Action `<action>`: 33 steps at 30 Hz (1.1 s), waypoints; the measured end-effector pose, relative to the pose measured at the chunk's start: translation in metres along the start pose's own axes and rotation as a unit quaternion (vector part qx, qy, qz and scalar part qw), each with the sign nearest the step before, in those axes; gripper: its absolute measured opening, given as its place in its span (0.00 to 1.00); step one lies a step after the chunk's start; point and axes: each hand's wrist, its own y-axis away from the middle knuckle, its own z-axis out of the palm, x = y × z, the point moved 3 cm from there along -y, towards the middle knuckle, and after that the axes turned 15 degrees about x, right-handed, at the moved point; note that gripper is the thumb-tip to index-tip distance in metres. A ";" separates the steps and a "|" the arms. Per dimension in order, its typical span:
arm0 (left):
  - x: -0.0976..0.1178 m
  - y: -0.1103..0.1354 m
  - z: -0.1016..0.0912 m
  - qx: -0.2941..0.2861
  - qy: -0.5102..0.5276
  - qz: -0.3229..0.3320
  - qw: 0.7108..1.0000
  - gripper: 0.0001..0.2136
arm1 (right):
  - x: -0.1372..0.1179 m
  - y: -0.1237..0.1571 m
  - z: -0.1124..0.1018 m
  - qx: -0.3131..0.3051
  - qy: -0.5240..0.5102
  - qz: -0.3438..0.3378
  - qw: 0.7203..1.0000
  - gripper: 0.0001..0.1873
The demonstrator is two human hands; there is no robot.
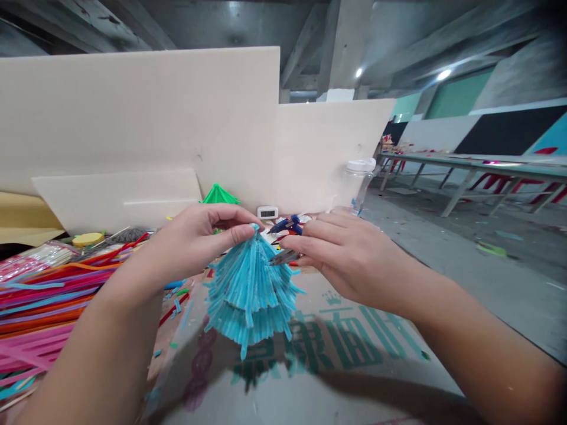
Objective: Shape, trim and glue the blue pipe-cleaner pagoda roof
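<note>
A light-blue tiered cone of fuzzy pipe cleaners hangs upright above the cardboard. My left hand pinches it at its tip between thumb and fingers. From the curled fingers of my right hand a pointed grey metal tool sticks out toward the cone's right side; the fingers cover the rest, so its kind is unclear. Just behind that hand lies a dark-blue glue gun, partly covered.
Many coloured pipe cleaners lie at left, near a yellow round piece. Behind are a green cone, a small white digital timer and a clear jar before white boards. Another table stands farther right.
</note>
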 end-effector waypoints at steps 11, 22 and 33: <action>0.002 0.001 0.000 0.000 -0.003 -0.004 1.000 0.13 | 0.000 0.006 0.011 -0.058 -0.011 0.011 0.998 0.15; 0.001 0.001 -0.001 0.003 -0.017 0.000 1.000 0.12 | -0.002 0.006 0.014 -0.058 0.014 0.004 0.998 0.14; 0.001 0.000 0.000 0.004 -0.011 -0.001 1.000 0.12 | 0.000 0.005 0.011 -0.055 0.014 0.003 0.998 0.14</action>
